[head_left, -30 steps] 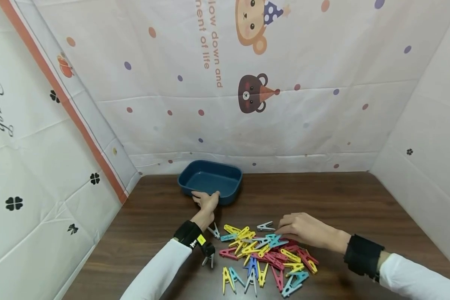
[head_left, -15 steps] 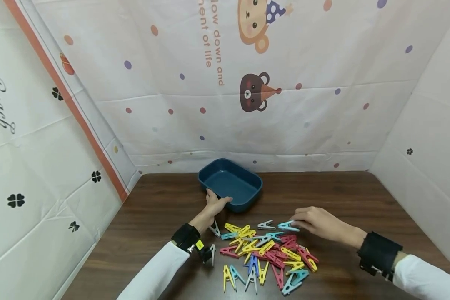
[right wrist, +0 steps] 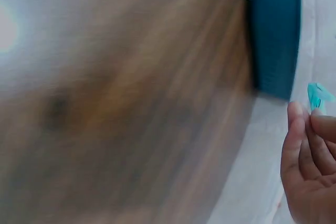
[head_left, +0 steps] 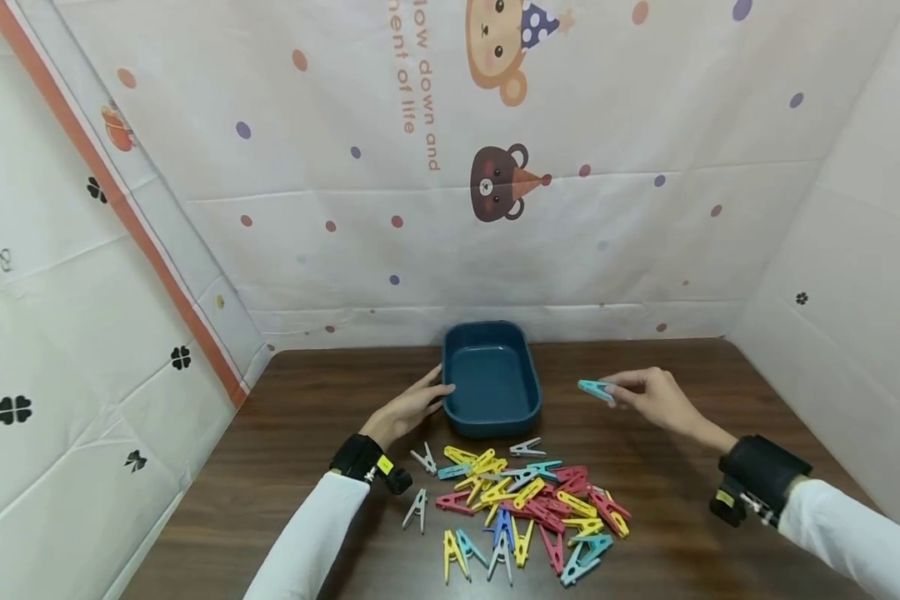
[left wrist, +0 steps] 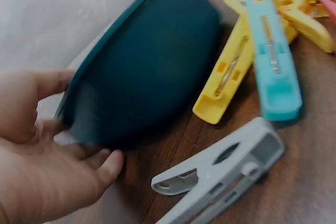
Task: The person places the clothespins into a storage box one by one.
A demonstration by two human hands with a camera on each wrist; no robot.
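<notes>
**A:** Teal peg is hanging in the air just right of the tub, and the right hand is pinching it by the fingertips.

**B:** And the left hand?

**A:** It is lying against the tub's left wall, fingers fairly straight and pressing the side, not curling round anything. The wrist view is showing the dark blue wall right against the palm.

**B:** Anything lying inside that tub?

**A:** Nothing is showing in it; the bottom is looking bare. So, judging by that, the sorting is only just getting going: one peg is up, none are in.

**B:** What is waiting?

**A:** The whole pile is sitting on the table in front of the tub, yellow, pink, teal, blue and grey all tangled, with a grey peg lying a little apart on the left.
</notes>
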